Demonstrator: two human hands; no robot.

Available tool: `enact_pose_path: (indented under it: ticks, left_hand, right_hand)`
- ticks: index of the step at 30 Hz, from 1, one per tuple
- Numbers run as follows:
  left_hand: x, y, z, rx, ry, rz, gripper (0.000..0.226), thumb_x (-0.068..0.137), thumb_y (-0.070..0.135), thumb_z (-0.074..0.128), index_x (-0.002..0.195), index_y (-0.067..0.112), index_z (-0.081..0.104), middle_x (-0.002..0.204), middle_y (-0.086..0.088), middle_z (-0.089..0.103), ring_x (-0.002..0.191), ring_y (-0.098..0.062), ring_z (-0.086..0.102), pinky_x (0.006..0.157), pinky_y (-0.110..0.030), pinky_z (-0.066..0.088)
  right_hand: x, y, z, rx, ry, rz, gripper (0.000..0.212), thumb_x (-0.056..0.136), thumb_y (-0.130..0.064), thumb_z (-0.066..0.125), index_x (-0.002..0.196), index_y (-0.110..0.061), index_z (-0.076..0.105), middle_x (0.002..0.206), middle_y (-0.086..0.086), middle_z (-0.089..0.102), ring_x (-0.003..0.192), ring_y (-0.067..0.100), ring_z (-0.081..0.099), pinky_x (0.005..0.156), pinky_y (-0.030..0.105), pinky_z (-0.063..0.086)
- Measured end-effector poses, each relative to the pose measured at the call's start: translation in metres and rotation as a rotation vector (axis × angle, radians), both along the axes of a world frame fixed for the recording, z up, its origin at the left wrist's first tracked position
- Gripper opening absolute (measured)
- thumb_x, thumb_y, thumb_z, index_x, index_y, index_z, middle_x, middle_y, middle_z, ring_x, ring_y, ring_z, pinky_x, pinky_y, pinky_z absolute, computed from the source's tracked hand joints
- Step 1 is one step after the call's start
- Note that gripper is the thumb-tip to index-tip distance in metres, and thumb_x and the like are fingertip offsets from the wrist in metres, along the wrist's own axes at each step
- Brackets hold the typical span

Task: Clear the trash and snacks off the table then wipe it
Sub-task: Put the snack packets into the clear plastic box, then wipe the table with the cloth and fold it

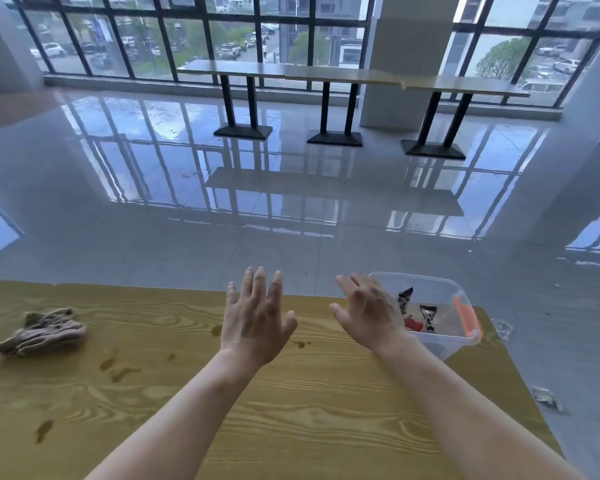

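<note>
Both hands hover bare over the middle of the desk [291, 410]: the left hand [255, 323] spread wide and flat, the right hand [368, 315] open with fingers loosely curled, just in front of the bin [465, 336]. Neither holds anything.

The cloth [42, 330] lies crumpled at the left edge of the frame, well apart from both hands. It looks soft, light and limp, so a pinch on its bunched middle should lift it whole. The clear bin, lower right of centre, holds wrappers [426, 317]; it looks light and stiff, best gripped by its rim near the orange latch [465, 315].

The wood-grain top looks smooth and carries brown stains [118, 367] left of centre. Scraps [546, 398] lie on the glossy floor at the right, and more desks [343, 76] stand by the windows at the top
</note>
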State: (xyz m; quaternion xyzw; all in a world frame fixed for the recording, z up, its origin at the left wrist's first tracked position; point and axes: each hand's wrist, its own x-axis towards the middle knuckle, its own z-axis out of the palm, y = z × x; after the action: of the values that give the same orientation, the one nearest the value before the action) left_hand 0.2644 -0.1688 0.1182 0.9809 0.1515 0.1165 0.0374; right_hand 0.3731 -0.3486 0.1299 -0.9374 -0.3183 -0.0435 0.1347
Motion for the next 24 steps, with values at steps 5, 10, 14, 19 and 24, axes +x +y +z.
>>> enact_pose_path:
  ticks: [5, 10, 14, 19, 24]
  left_hand:
    - [-0.065, 0.062, 0.000, -0.020, 0.009, 0.112, 0.074, 0.088, 0.056, 0.041, 0.150, 0.020, 0.021, 0.157, -0.013, 0.022, 0.147, -0.032, 0.013, 0.116, -0.055, 0.018]
    - [-0.136, 0.126, -0.010, -0.049, 0.038, 0.236, 0.074, 0.087, 0.055, 0.044, 0.150, 0.022, 0.022, 0.158, -0.011, 0.022, 0.148, -0.029, 0.012, 0.117, -0.054, 0.016]
    - [-0.196, 0.177, -0.023, -0.067, 0.092, 0.355, 0.075, 0.088, 0.056, 0.041, 0.151, 0.023, 0.018, 0.160, -0.010, 0.017, 0.149, -0.028, 0.008, 0.118, -0.052, 0.012]
    - [-0.266, 0.235, -0.038, -0.074, 0.139, 0.486, 0.075, 0.089, 0.057, 0.038, 0.152, 0.021, 0.018, 0.159, -0.013, 0.018, 0.148, -0.029, 0.010, 0.118, -0.053, 0.015]
    - [-0.318, 0.285, -0.059, -0.099, 0.174, 0.589, 0.075, 0.090, 0.057, 0.038, 0.152, 0.020, 0.017, 0.159, -0.014, 0.019, 0.148, -0.029, 0.011, 0.118, -0.053, 0.015]
  right_hand:
    - [-0.046, 0.072, -0.005, -0.011, 0.001, 0.122, 0.058, 0.089, -0.041, 0.062, 0.140, -0.019, 0.045, 0.133, 0.001, 0.055, 0.123, 0.025, 0.049, 0.095, 0.038, 0.046]
    - [-0.094, 0.148, -0.016, -0.057, 0.003, 0.228, 0.063, 0.090, -0.046, 0.058, 0.145, -0.020, 0.040, 0.142, 0.001, 0.049, 0.129, 0.025, 0.045, 0.105, 0.036, 0.037]
    - [-0.130, 0.209, -0.026, -0.071, 0.018, 0.313, 0.064, 0.090, -0.047, 0.057, 0.146, -0.020, 0.040, 0.144, 0.000, 0.048, 0.131, 0.024, 0.043, 0.108, 0.035, 0.035]
    - [-0.171, 0.283, -0.039, -0.089, 0.034, 0.421, 0.063, 0.090, -0.047, 0.059, 0.145, -0.020, 0.040, 0.141, 0.001, 0.050, 0.128, 0.025, 0.045, 0.105, 0.035, 0.039]
    - [-0.202, 0.351, -0.057, -0.138, 0.039, 0.523, 0.065, 0.091, -0.047, 0.058, 0.146, -0.018, 0.040, 0.141, 0.002, 0.050, 0.128, 0.025, 0.045, 0.105, 0.035, 0.039]
